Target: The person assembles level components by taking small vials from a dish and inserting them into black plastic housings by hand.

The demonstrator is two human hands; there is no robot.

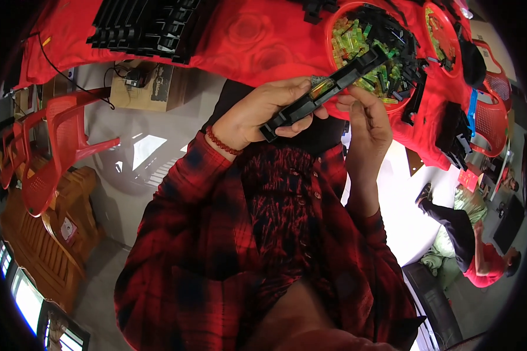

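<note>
My left hand (262,108) is closed around a long black plastic strip (346,75) with compartments along it. The strip slants up to the right above the edge of a red-covered table. In one compartment near my left thumb sits a small clear yellow-green piece (321,89). My right hand (369,120) is just below and right of the strip, thumb and fingers pinched together. Whatever is between those fingertips is too small to tell. Behind the strip's far end stands a round red basin (330,44) holding many yellow-green and black pieces.
Long black strips (146,26) are stacked at the table's far left. A second red basin (427,23) and more black parts (451,131) are on the right. Red plastic chairs (61,143) and a cardboard box (140,88) stand left. A person (480,257) sits at far right.
</note>
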